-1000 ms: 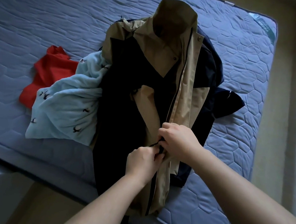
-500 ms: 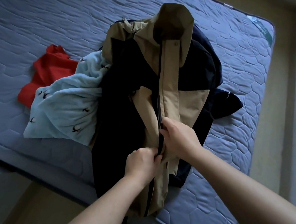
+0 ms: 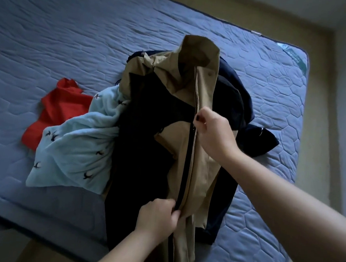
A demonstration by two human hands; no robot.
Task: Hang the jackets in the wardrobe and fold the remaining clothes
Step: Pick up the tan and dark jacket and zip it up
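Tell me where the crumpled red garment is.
In the head view the crumpled red garment lies left of centre on the blue quilted mattress, partly under the pale blue bird-print cloth beside the tan-and-black jacket.

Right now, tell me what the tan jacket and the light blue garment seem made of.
The tan jacket: probably smooth, matte woven synthetic shell; it holds stiff creases and its collar stands. The light blue garment: likely soft fleece or terry; surface looks fuzzy, folds rounded.
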